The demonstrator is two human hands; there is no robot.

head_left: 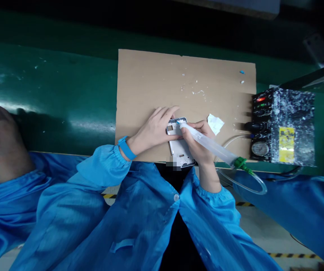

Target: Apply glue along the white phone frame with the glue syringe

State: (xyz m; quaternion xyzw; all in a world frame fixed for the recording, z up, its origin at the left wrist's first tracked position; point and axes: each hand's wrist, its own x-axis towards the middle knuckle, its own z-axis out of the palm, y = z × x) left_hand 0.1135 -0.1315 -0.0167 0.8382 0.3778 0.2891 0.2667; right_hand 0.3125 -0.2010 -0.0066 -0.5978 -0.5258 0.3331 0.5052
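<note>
A white phone housing [179, 148] lies on a brown cardboard sheet [150, 82] at the near edge of the green bench. My left hand [156, 130] presses down on its upper left corner, fingers spread over it. My right hand [197, 145] grips a clear dispensing syringe [212, 147] like a pen, its blue tip touching the housing's top edge. A green fitting [241, 163] at the syringe's rear joins a clear hose [252, 184].
A black dispenser control box [283, 126] with lights, knobs and a gauge stands at the right. A white paper scrap [215, 123] lies beside my right hand. Another person's arm [1, 146] in a blue sleeve is at the left. Glue specks dot the cardboard.
</note>
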